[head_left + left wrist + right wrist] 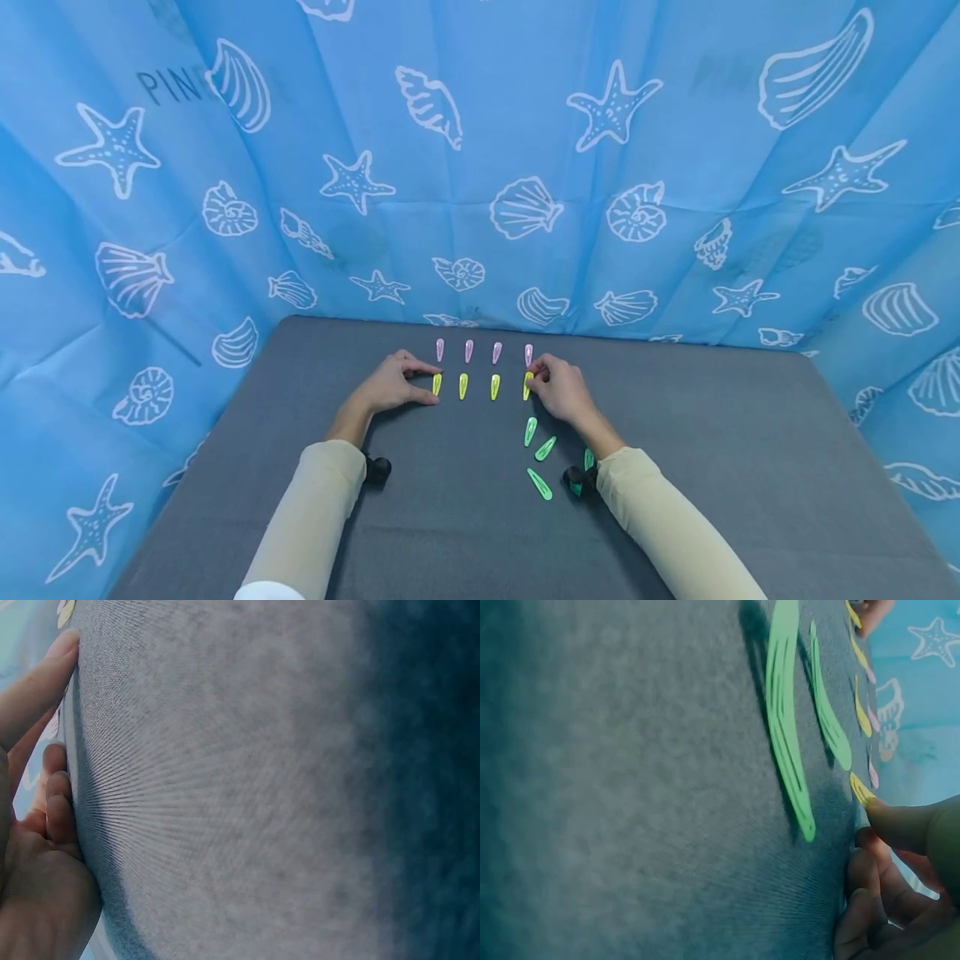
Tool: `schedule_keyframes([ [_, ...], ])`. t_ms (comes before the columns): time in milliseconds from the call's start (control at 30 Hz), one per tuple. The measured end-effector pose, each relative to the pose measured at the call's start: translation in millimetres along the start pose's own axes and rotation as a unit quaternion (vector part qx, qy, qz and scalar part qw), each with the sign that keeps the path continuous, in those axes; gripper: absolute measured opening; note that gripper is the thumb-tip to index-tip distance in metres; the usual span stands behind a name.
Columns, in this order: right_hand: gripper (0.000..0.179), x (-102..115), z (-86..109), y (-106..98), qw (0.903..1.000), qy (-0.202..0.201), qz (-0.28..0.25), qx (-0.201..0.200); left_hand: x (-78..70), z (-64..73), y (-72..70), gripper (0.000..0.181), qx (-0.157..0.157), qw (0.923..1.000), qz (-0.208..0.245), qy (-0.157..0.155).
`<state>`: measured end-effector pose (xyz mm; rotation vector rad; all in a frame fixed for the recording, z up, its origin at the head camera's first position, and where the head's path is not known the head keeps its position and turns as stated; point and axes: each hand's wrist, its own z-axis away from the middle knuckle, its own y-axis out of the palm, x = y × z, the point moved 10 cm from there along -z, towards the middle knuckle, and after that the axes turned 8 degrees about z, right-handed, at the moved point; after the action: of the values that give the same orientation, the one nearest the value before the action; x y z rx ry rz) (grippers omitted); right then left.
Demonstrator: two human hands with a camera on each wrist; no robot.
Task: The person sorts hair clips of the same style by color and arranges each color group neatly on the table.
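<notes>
My left hand point(390, 385) holds the leftmost yellow hair clip point(437, 384) lengthwise, index fingertip at its far end and thumb at its near end. My right hand point(561, 387) pinches the rightmost yellow hair clip point(528, 386); the right wrist view shows the thumb on the tip of that yellow clip point(861, 787). Two more yellow clips point(462, 386) point(495, 387) lie between the hands. Behind the yellow row runs a row of pink hair clips point(468, 351). In the left wrist view, a yellow clip point(66, 613) shows beyond the thumb tip.
Several green hair clips point(545, 448) lie loosely on the grey tabletop point(450, 517), nearer than the right hand. One green clip point(588, 458) is partly hidden by the right wrist and its camera point(576, 479). A blue shell-patterned curtain point(480, 167) hangs behind the table.
</notes>
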<state>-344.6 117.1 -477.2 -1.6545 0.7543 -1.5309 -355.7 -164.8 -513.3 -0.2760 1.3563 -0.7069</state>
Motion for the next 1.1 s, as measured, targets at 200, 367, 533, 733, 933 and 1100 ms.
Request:
schedule_keyframes([
  [200,0.016,-3,-2.6,3,0.9998,0.001,0.014,0.014,-1.2,-0.1,0.7,0.047,0.003,1.0,-0.005,0.005],
  [367,0.018,-3,-2.3,4,0.9997,0.002,0.017,0.018,-3.5,0.2,-0.1,0.049,0.006,0.9999,-0.01,0.01],
  [533,0.02,-3,-0.7,5,0.9995,0.007,0.014,0.026,-3.3,1.9,-0.8,0.052,0.007,0.9998,-0.016,0.009],
  [733,0.03,-1,4.2,2,0.9992,0.006,0.017,0.036,-4.6,1.9,-1.3,0.063,0.004,0.999,-0.021,0.038],
  [933,0.049,6,25.6,-16,0.9984,-0.024,0.05,0.007,-8.8,11.0,-3.2,0.07,-0.003,0.9984,-0.003,0.056],
  [1100,0.061,5,44.3,-32,0.9951,-0.026,0.093,-0.023,-20.2,22.8,-5.2,0.075,-0.026,0.9976,-0.031,0.057],
])
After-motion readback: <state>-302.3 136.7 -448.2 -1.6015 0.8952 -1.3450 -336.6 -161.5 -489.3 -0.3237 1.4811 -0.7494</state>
